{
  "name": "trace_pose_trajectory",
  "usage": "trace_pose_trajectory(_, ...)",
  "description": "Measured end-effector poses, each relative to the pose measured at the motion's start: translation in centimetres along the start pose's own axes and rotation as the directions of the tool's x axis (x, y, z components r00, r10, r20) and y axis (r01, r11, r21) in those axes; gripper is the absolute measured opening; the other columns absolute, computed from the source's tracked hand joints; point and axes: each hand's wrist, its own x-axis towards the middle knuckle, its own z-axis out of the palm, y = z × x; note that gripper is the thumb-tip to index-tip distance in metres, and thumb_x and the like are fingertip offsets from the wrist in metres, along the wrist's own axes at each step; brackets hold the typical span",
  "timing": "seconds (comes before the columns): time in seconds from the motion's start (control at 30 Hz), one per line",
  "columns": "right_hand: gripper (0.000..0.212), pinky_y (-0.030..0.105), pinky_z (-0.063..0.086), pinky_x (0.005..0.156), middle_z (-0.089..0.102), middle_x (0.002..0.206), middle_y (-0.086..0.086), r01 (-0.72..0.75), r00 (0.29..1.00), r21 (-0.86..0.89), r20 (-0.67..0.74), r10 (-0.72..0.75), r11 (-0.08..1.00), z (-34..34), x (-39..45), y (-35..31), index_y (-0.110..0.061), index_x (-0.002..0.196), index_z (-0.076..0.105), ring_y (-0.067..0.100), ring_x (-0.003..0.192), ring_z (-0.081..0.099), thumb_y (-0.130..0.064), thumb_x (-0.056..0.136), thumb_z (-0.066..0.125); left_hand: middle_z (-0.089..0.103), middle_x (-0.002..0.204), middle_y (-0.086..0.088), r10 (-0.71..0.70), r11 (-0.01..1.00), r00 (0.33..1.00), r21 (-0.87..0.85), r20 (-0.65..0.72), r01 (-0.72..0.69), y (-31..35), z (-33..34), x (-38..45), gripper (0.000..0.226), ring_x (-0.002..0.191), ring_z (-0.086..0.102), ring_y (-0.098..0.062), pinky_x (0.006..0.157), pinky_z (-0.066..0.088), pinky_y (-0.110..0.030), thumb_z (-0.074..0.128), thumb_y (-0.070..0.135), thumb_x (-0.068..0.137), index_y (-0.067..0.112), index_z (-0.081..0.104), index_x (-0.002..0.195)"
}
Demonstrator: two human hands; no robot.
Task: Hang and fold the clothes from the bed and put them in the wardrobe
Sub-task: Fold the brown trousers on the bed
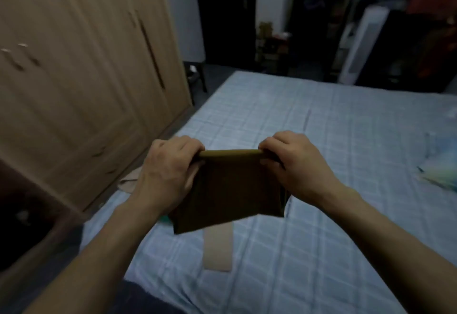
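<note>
Above bed (pixel 321 140), folded cloth (pixel 230 190) (top-edge held)

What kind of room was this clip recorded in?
Most likely a home bedroom. A bed with a pale blue checked sheet fills the right side, a tall wooden wardrobe stands along the left, and both hands, left hand and right hand, hold a folded brown garment above the bed.

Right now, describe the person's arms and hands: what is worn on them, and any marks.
Both forearms are bare up to the frame's edge, with no sleeves in view. The left hand and right hand wear no gloves; no rings, watch or bracelet show on the fingers or wrists. The picture is dim and slightly blurred, so small marks cannot be told.
</note>
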Motion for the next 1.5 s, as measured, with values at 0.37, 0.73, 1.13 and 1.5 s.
trace_pose_trajectory(0.37,0.015,0.035,0.046,0.074,0.061,0.095,-0.002,0.483,0.856,0.213,0.090,-0.509,0.849,6.3,9.0,-17.9,-0.020,0.102,0.064,0.020,0.085,0.054,-0.023,0.088,0.066,0.062,0.093,0.004,-0.472,0.853,0.871,0.177,-0.135,0.490,-7.1,-12.2,-17.5,0.014,0.082,0.057,-0.018,0.070,0.045,-0.039,0.060,0.025,0.087,0.023,0.061,0.101)
trace_pose_trajectory(0.73,0.016,0.027,0.040,0.071,0.056,0.092,-0.013,0.677,0.627,0.395,0.132,-0.768,0.620,16.2,12.8,-41.3,-0.030,0.098,0.060,0.010,0.081,0.051,-0.027,0.085,0.068,0.058,0.098,0.008,-0.735,0.603,0.646,0.236,-0.209,0.762,-16.3,-21.3,-36.6,0.014,0.089,0.056,-0.016,0.078,0.041,-0.034,0.061,0.026,0.094,0.027,0.059,0.108)
trace_pose_trajectory(1.13,0.017,0.021,0.041,0.084,0.060,0.105,-0.014,0.647,0.542,0.521,0.198,-0.816,0.557,26.2,15.8,-55.9,-0.028,0.108,0.065,0.003,0.094,0.052,-0.029,0.090,0.064,0.058,0.099,0.016,-0.866,0.432,0.458,0.162,-0.200,0.887,-27.0,-24.4,-47.4,0.009,0.090,0.055,-0.007,0.078,0.040,-0.028,0.062,0.028,0.093,0.033,0.060,0.100)
trace_pose_trajectory(1.5,0.015,0.030,0.047,0.076,0.059,0.095,-0.014,0.624,0.517,0.609,0.148,-0.843,0.489,38.6,28.2,-61.9,-0.029,0.103,0.063,0.004,0.085,0.052,-0.030,0.088,0.067,0.059,0.104,0.012,-0.897,0.377,0.413,0.213,-0.156,0.901,-43.1,-23.8,-45.7,0.008,0.097,0.056,-0.010,0.086,0.043,-0.034,0.055,0.031,0.098,0.030,0.060,0.105)
